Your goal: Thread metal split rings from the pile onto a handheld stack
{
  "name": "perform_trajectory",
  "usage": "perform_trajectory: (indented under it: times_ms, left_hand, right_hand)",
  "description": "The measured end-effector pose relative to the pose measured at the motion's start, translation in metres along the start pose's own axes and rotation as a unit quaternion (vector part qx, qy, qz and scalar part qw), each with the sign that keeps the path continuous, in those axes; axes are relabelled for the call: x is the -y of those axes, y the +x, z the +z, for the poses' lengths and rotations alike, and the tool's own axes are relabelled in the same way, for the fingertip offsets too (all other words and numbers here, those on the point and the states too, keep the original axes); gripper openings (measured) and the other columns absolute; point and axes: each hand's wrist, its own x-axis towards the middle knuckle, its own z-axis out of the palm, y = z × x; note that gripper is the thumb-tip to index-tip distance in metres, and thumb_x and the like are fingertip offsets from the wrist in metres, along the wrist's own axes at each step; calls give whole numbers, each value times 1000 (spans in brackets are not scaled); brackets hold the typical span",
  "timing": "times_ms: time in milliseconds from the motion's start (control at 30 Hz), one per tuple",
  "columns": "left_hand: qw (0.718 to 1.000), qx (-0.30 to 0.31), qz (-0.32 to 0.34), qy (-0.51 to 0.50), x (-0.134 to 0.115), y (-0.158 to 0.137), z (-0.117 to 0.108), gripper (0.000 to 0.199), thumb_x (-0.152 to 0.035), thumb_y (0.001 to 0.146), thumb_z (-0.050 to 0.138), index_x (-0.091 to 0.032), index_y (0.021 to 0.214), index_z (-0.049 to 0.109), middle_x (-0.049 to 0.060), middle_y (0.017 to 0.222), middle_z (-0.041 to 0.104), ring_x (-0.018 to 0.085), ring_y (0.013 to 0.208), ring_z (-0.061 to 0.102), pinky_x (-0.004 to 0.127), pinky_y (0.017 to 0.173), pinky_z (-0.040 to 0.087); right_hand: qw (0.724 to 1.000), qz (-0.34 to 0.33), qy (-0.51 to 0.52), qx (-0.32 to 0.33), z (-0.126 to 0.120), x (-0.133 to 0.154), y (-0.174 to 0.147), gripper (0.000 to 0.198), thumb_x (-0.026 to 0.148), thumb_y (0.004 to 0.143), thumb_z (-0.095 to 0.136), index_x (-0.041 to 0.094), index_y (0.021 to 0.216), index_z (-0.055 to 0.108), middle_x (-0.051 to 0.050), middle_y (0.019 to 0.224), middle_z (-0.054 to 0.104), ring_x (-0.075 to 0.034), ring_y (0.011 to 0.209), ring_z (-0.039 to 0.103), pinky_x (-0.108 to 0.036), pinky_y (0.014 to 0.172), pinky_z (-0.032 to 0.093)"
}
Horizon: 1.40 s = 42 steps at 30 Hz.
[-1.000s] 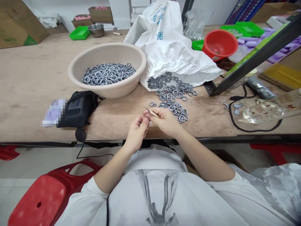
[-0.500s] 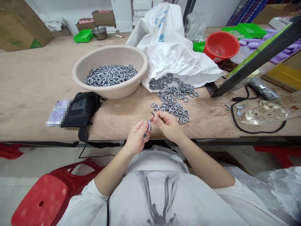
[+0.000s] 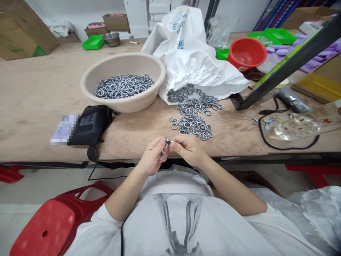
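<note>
Near the table's front edge, my left hand (image 3: 151, 157) is closed on grey rings (image 3: 166, 139), with part of another one showing lower between the fingers. My right hand (image 3: 191, 151) pinches a small, dark, pointed tool (image 3: 168, 142). Its tip meets the upper ring, and my fingers hide most of the rest. Just beyond the hands lies a loose pile of grey rings (image 3: 195, 124), spreading back to the mouth of a white sack (image 3: 199, 65). To the left of the sack, a beige basin (image 3: 86, 85) holds many similar rings.
A black pouch (image 3: 92, 124) with a cable lies on the left. On the right are a slanted metal post (image 3: 255, 96), a clear cup (image 3: 298, 126) and a looped black cable (image 3: 262, 137). Farther back stands a red bowl (image 3: 247, 53). A red stool (image 3: 45, 227) is at lower left.
My right hand has come down toward the left hand, and the pointed tool now meets the ring where a gap showed before. The left hand still grips its rings.
</note>
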Motion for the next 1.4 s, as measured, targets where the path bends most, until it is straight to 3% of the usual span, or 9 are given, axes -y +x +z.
perform_trajectory:
  times_ms: [233,500,600,733,833,933,1033,1167,1400]
  left_hand:
    - [995,88,19,40,-1,-11,4,50,-55,79,72,-14,62,51,-3,59,42,2,42,31,16,38,20]
    - [1000,-1,13,24,-1,-6,-3,45,-51,70,81,-14,72,56,-5,57,46,1,40,30,14,37,20]
    - [1000,2,6,16,-2,-7,-4,46,-50,71,81,-13,67,55,-3,60,48,0,41,30,13,37,20]
    - [999,-39,-5,-15,-7,-7,-9,38,-44,70,82,-11,77,64,-2,63,54,0,40,31,12,35,19]
    - [997,-69,-4,-40,-10,-5,-14,34,-35,70,82,-11,92,69,-1,67,59,0,40,31,11,33,19]
    - [993,-96,-11,-74,-12,-1,-17,31,-28,71,79,-14,96,68,-1,69,61,2,42,37,11,32,21]
    - [988,-110,-37,-100,-11,3,-14,30,-35,72,78,-14,88,64,-2,70,60,2,43,39,10,32,22]
    - [990,-103,-27,-89,-1,6,1,44,-51,71,80,-16,86,58,-4,70,56,0,41,36,10,31,18]
    - [994,-90,50,-39,13,6,11,45,-49,71,81,-17,77,50,-8,64,49,-1,38,31,11,33,19]
  right_hand:
    - [996,64,-59,-35,2,-23,21,51,56,93,49,19,57,48,5,55,39,-11,55,37,-27,57,26]
    - [988,54,142,4,2,2,20,43,62,84,63,19,82,64,0,74,60,-14,68,54,-26,64,42]
    - [994,94,-38,-33,-5,-12,34,40,53,91,57,18,72,62,-1,69,58,-15,65,52,-27,62,38]
    - [915,158,-372,-5,-11,-33,49,24,42,88,64,20,87,72,-10,99,68,-21,77,61,-30,63,37]
    - [892,174,-416,16,-11,-36,51,22,33,92,56,19,91,73,-14,107,68,-22,80,64,-31,63,37]
    - [938,167,-302,-18,-12,-33,47,21,31,91,55,19,87,72,-10,95,69,-21,78,62,-30,65,38]
    - [987,151,-30,-38,-9,-26,37,27,41,90,57,18,80,69,-2,74,64,-17,71,57,-29,67,41]
    - [963,138,212,-90,16,-12,17,33,52,83,67,20,76,61,1,70,62,-15,69,58,-29,68,46]
    - [931,149,306,-132,35,-3,3,39,49,68,81,23,84,56,3,75,60,-12,64,57,-26,60,49]
